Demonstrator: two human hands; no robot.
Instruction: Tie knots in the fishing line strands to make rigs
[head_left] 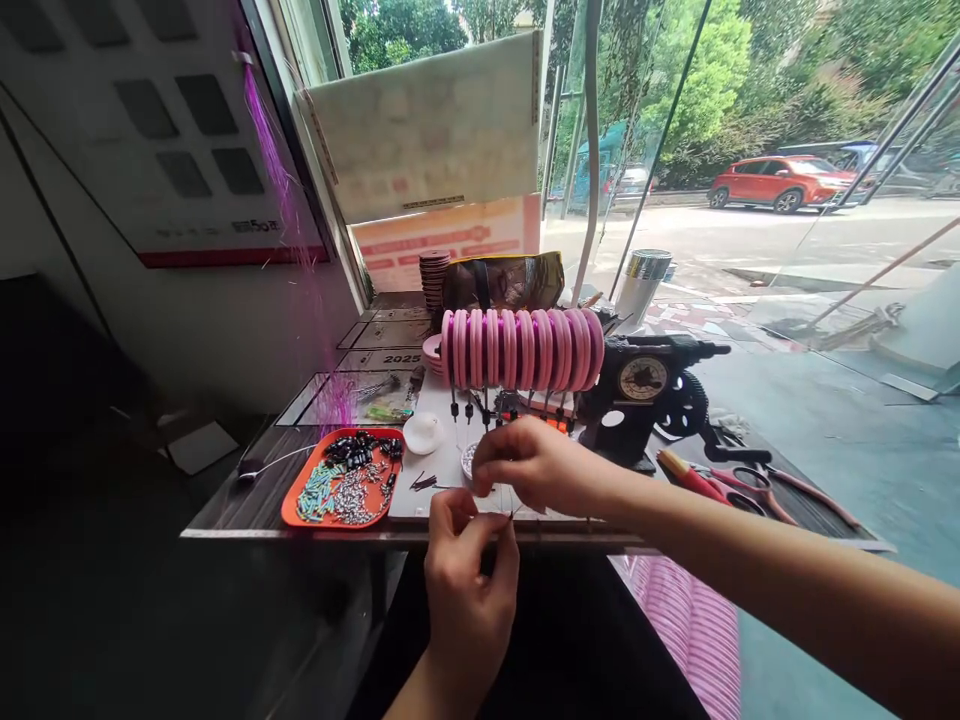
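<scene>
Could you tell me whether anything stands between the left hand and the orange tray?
Nothing tall does. The left hand is just right of the tray; only a few small dark bits lie on the white board between them.

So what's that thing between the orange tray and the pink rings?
A small white round dish sits between the orange tray and the pink rings, seen in the head view.

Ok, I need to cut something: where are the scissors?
In the head view, the scissors lie at the right, just right of the black winding machine and past the right hand.
</scene>
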